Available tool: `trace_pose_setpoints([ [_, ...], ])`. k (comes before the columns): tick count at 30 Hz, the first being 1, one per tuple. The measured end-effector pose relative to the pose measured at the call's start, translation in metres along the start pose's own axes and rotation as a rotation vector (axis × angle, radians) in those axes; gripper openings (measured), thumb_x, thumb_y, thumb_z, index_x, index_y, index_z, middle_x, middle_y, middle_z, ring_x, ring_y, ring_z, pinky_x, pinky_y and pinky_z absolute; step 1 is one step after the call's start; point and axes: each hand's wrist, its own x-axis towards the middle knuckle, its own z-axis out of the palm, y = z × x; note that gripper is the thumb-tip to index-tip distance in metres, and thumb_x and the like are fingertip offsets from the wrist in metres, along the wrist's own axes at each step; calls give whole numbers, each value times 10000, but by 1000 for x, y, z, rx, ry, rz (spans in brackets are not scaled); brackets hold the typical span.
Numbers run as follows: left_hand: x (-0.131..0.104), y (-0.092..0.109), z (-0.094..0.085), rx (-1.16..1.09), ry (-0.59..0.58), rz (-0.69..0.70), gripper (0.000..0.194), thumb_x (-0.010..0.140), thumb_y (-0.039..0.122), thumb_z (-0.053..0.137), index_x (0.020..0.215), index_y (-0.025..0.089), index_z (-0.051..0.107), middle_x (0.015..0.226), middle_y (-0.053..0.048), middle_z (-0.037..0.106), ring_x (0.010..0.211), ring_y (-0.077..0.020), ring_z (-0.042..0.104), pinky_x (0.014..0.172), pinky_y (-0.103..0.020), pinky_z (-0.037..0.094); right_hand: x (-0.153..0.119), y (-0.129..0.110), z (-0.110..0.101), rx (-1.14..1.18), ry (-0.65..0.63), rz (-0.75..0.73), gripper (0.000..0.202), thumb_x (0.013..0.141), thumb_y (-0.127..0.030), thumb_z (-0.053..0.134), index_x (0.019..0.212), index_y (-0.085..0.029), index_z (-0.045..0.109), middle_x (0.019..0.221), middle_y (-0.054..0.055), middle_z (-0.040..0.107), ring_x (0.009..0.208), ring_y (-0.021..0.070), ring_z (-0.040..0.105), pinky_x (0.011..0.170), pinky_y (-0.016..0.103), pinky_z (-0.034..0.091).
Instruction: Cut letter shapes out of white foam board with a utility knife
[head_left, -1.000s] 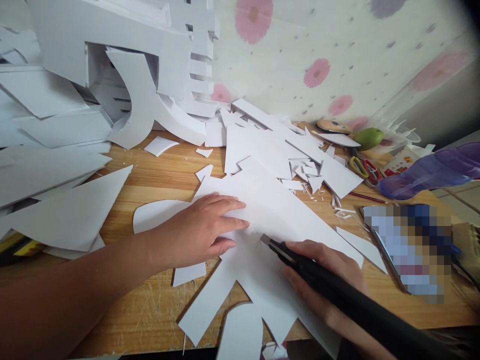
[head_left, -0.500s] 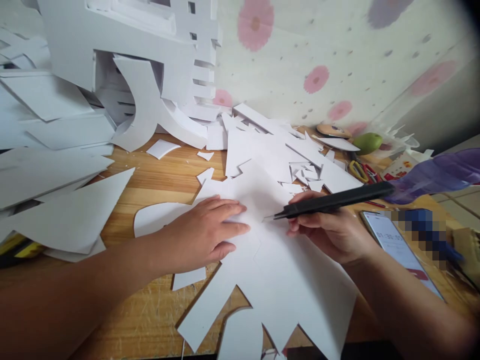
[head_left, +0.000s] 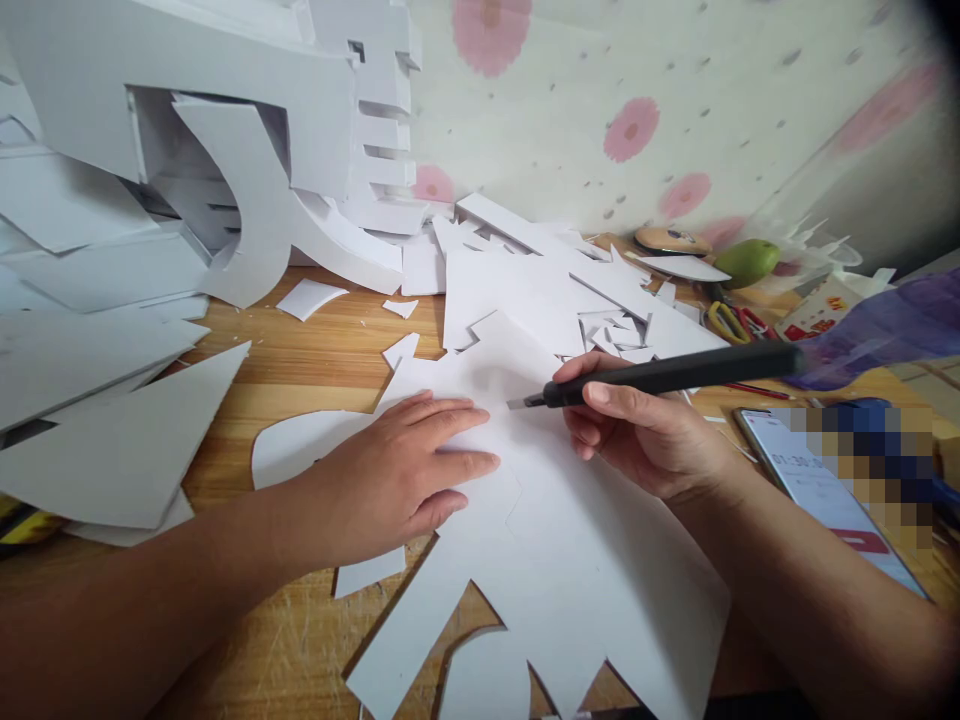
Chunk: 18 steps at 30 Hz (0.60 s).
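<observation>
A white foam board sheet [head_left: 570, 560] with notches and curved cut-outs lies on the wooden table in front of me. Flat on its left part rests my left hand [head_left: 409, 465], fingers spread, holding nothing. My right hand [head_left: 637, 430] grips a black craft knife [head_left: 660, 375] like a pen. The short blade points left, its tip at or just above the board, a little right of my left fingertips; contact cannot be made out. Thin drawn lines [head_left: 515, 495] show on the board below the blade.
A white foam board structure [head_left: 322, 140] stands at the back left, beside stacked white sheets [head_left: 97, 400]. Offcuts [head_left: 517, 290] cover the back middle. Right are scissors [head_left: 726, 322], a green fruit [head_left: 750, 262], a phone [head_left: 817, 500] and a purple translucent object [head_left: 885, 325].
My right hand and the craft knife have shifted slightly left and up, with the blade turned to show its flat side. The view has tilted a little; my left hand stays on the board.
</observation>
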Motion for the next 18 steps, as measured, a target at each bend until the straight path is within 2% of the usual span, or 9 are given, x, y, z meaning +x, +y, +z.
trace_pose_setpoints([
  [2,0,0,0,-12,3,-7,334,930,238,539,1247,297,628,1426,-79,474,1310,-276,415,1113,-470,338,1,3,5,-45,64,-50,252,657,-343,809,722,-158,652,500,-72,494,375,41,398,338,168,319],
  [4,0,0,1,-25,7,-20,346,919,233,557,1245,317,634,1421,-69,481,1312,-281,413,1108,-468,346,3,6,8,-99,115,-62,219,687,-311,788,683,-164,625,461,-87,446,349,32,337,321,168,251],
  [6,0,0,1,-34,7,-30,351,909,232,574,1238,336,641,1420,-60,483,1315,-284,412,1103,-464,353,4,9,11,-155,136,-66,213,703,-306,774,678,-175,609,442,-88,436,348,42,337,324,178,243],
  [12,-1,0,2,-21,0,-10,351,921,245,561,1253,333,635,1435,-82,467,1324,-299,406,1105,-494,346,7,13,16,-325,208,-61,345,715,-445,776,629,-179,572,404,-81,423,349,54,322,330,199,228],
  [18,-1,0,1,9,-6,4,343,949,243,517,1265,313,630,1427,-108,478,1317,-302,427,1115,-532,322,10,17,14,-338,174,-80,377,745,-479,756,635,-186,546,421,-83,414,375,59,320,359,212,238],
])
